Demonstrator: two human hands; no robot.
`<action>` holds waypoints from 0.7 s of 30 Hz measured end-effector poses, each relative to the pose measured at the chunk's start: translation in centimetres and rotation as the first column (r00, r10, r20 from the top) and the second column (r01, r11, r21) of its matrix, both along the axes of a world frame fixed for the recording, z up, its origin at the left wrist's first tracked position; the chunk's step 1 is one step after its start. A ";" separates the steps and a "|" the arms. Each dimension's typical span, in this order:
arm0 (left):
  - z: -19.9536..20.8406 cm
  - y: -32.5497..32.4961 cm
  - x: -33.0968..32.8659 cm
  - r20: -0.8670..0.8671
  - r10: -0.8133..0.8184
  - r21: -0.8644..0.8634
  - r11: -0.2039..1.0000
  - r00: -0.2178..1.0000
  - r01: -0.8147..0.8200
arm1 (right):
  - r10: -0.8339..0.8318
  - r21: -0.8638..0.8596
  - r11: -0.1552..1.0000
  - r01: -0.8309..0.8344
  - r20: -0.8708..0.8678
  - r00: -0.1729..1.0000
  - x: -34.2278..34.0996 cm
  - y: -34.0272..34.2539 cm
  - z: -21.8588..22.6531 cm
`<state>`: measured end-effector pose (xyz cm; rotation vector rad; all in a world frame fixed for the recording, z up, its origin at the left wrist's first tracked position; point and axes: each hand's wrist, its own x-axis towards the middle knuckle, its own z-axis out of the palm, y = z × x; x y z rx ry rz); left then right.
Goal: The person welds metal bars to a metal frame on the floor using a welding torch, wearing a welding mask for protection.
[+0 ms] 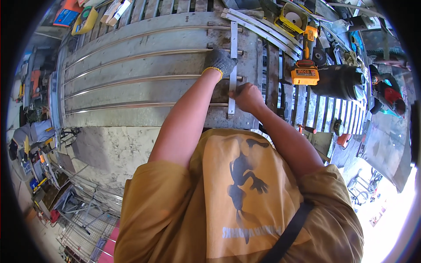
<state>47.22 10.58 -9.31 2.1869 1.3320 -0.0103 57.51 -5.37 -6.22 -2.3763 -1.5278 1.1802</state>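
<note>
A flat metal bar with holes [233,83] lies crosswise over the right ends of several thin shiny metal rods [140,80]. The rods run side by side across a grey metal sheet [109,46]. My left hand [219,60], in a grey knit glove with a yellow cuff, closes on the flat bar at its middle, over one rod. Bare and closed, my right hand [250,98] is beside the bar's lower part, with its fingertips at the bar's edge. Something small and dark shows at its fingers, but I cannot make out what it is.
To the right, an orange cordless power tool [307,55] rests on the slatted bench beside a black cylinder [337,82]. Loose metal strips [265,33] and a yellow holder with a disc [291,19] lie at the back. Another person [390,94] is at the far right.
</note>
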 end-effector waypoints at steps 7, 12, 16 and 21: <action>0.6 -0.1 -0.3 0.010 0.039 -0.020 0.999 0.999 -0.038 | 0.026 -0.047 0.999 -0.025 0.027 0.999 -0.2 0.3 0.7; -1.8 0.7 -1.4 -0.013 0.028 0.081 0.996 1.000 -0.027 | 0.103 -0.040 0.994 -0.102 0.023 0.994 -0.4 1.4 0.8; 2.7 0.5 -0.8 0.000 0.060 -0.045 0.997 0.998 -0.060 | 0.060 0.039 0.997 -0.061 0.009 0.998 0.9 0.5 -1.3; 5.2 -0.3 -1.6 0.014 0.093 0.036 0.995 0.996 -0.093 | 0.057 0.133 0.990 -0.052 -0.037 0.998 1.2 -1.4 0.9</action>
